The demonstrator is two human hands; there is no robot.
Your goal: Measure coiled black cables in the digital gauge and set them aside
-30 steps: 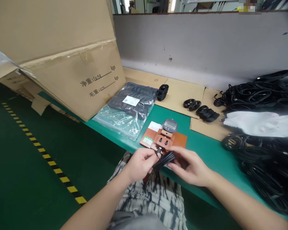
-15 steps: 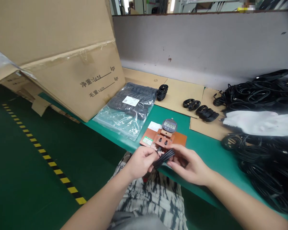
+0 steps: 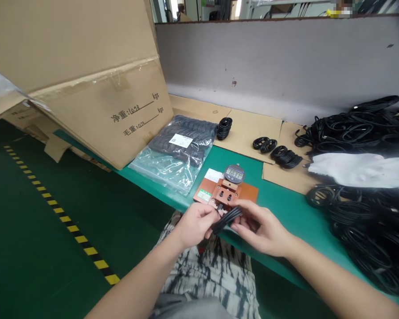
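Observation:
My left hand [image 3: 194,226] pinches the thin end of a coiled black cable [image 3: 226,220] at the front edge of a copper-coloured test fixture [image 3: 226,192]. My right hand [image 3: 262,228] holds the cable's bundled loops just to the right, close to the fixture without clearly touching it. On the fixture stands a digital dial gauge [image 3: 234,174] with its display lit. The fingers of my left hand hide the exact contact point between cable end and fixture.
A large cardboard box [image 3: 103,110] leans at the left beside a plastic bag of black coils [image 3: 179,150]. Cardboard sheets [image 3: 249,135] carry small coils. Heaped black cables [image 3: 362,235] and a white cloth [image 3: 362,170] lie right on the green bench [image 3: 279,208].
The gauge display reads differently in each frame. My hands and the cable have shifted only slightly, and the cable bundle sits at a slightly flatter angle.

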